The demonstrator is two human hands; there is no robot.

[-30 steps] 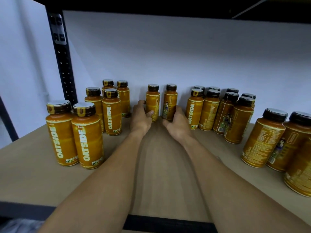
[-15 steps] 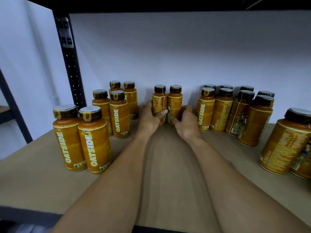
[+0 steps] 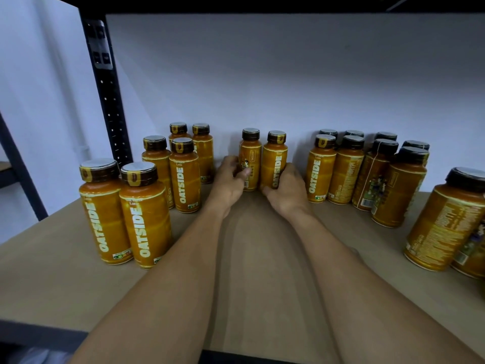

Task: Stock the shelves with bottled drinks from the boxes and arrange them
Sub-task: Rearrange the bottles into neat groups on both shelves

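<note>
Rising well left of the middle pair of bottles, a black post (image 3: 110,101) stands at the back edge of the tan shelf board (image 3: 249,271). Left of the pair and nearer the front edge stand two front bottles (image 3: 123,214). Just left of the pair, four more bottles (image 3: 183,174) cluster. The left hand (image 3: 228,179) grips the left bottle (image 3: 250,151) low down, thumb across its front, fingers curled round its side. The right hand (image 3: 284,189) wraps the lower part of the right bottle (image 3: 275,156), whose OATSIDE lettering faces forward. Both bottles stand upright near the white back wall. Right of the pair stands a crowded group (image 3: 349,169), and farther right come the edge bottles (image 3: 446,222).
</note>
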